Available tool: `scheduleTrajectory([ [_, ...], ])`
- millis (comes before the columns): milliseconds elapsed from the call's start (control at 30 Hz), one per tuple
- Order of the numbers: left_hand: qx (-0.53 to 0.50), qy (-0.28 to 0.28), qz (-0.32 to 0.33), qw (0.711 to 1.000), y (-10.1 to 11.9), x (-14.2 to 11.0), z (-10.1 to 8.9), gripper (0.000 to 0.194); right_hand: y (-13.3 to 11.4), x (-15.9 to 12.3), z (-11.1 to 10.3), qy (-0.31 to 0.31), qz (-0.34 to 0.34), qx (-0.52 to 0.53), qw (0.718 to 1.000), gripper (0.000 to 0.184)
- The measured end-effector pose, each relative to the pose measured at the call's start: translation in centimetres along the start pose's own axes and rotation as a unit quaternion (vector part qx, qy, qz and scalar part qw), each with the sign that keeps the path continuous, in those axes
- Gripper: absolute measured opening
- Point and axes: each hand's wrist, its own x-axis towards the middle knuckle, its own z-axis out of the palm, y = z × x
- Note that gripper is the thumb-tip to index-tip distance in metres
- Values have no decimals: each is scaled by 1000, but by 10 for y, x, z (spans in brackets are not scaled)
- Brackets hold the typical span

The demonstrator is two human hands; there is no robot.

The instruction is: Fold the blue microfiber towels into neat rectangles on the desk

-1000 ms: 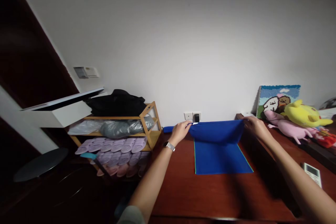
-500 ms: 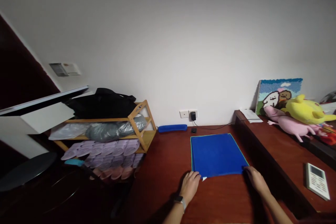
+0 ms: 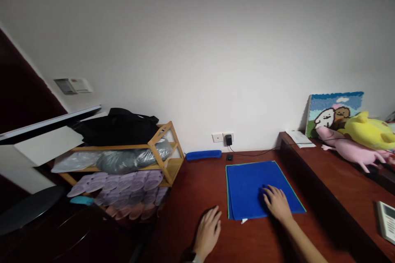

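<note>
"What did you count low in the frame?"
"One left hand (image 3: 206,232) and one right hand (image 3: 277,204), so two. One cloth pile (image 3: 249,185) too, with two layers showing; I couldn't tell whether they were one piece."
"And mid-frame?"
"One blue strip (image 3: 203,155), one plug (image 3: 228,140) and four wall plates (image 3: 217,137): two at centre, two upper left."
"At right?"
"One picture (image 3: 338,102) with two dogs (image 3: 325,118), and at least two toys (image 3: 345,148)."
"Far left?"
"One bag (image 3: 120,127). The slippers (image 3: 129,183) overlapped too much to count."

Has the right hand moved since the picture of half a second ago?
Yes: against the black plug, the right hand has moved left and slightly toward it, over the blue cloth.
</note>
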Motion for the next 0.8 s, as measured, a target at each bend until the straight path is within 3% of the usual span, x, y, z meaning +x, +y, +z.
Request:
scheduleTrajectory([
  [100, 82, 8, -92, 992, -76, -19, -14, 43, -44, 23, 23, -53, 19, 22, 998, 52],
  [167, 131, 4, -143, 981, -120, -30, -22, 46, -59, 34, 40, -87, 35, 20, 995, 57],
  [267, 155, -1, -180, 971, -158, -41, -26, 50, -62, 46, 61, -99, 51, -1, 994, 60],
  [367, 139, -2, -187, 973, -168, -45, -23, 51, -47, 62, 70, -100, 61, -11, 993, 61],
  [600, 100, -9, -201, 974, -166, -48, -20, 51, -4, 115, 70, -126, 115, -41, 985, 64],
  [800, 91, -9, -218, 972, -162, -49, -23, 50, 17, 146, 81, -125, 85, -45, 987, 62],
])
